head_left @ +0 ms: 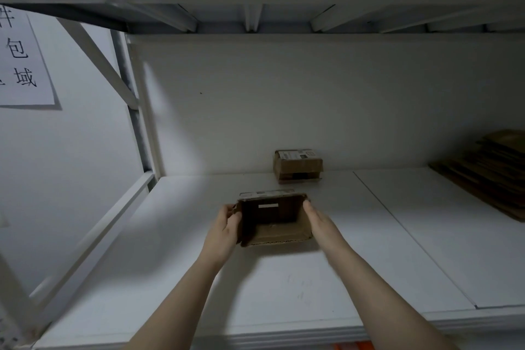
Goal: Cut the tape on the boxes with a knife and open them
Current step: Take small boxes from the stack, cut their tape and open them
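Opened brown cardboard box [279, 231] was steadied on white shelf [284, 287].
Its left wall was gripped by the left hand [224, 229]; the right hand [319, 221] was pressed flat.

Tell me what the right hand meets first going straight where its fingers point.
Probably the small taped brown cardboard box against the shelf's back wall, though depth is unclear.

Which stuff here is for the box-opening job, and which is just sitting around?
For the job: open box, left hand gripping it, right hand flat against it, labelled box behind. No knife in view.
Just lying about: flattened cardboard stack, paper sign.
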